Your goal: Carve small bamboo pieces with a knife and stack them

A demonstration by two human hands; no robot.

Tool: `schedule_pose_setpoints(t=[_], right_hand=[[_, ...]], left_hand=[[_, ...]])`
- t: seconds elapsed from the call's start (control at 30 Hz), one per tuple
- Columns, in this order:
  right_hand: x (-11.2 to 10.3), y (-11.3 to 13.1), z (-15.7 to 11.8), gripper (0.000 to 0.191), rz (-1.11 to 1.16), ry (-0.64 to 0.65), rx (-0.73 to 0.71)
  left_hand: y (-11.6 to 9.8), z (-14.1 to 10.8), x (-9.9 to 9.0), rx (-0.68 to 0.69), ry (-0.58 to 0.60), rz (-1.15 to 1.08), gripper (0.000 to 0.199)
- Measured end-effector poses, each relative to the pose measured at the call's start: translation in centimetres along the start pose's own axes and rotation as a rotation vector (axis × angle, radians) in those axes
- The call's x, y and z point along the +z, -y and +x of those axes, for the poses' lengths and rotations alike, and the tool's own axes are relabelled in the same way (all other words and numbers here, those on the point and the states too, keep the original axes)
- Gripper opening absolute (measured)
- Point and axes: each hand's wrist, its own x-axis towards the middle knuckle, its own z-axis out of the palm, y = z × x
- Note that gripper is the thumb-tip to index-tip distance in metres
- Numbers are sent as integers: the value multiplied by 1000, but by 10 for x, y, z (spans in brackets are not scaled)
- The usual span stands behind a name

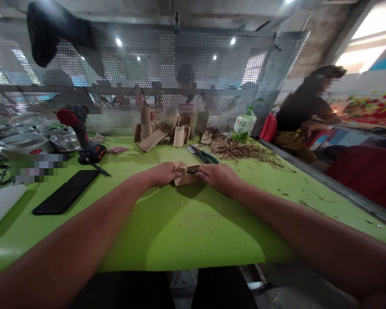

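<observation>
Near the middle of the green table, my left hand [165, 174] is closed on a small light-brown piece of wood [184, 179], which looks like bark or bamboo. My right hand [223, 178] is closed around a small knife [193, 171] with a dark blade and a bit of red at the handle. The blade points left and lies against the upper part of the piece; whether it is cutting in is too small to tell. Just beyond my right hand lie pliers [205, 155] with green handles.
A cordless drill [82, 135] stands left, behind a black phone-like slab [66, 192]. Wood pieces [154, 138], a green tea bottle [245, 123] and dry twigs [251, 153] line the back, before a perforated metal screen [161, 56]. A person [304, 107] sits at the right.
</observation>
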Motion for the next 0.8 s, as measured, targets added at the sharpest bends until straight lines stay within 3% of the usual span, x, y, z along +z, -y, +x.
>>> schedule_pose_setpoints(t=[0.37,0.8], right_hand=[[2,-1,1,37,-48,-77,19],[2,5,0,37,-83,-44,-20]], left_hand=[[-1,3,-2,33,55,-44,45],[-4,-2,-9,68,90,-25,40]])
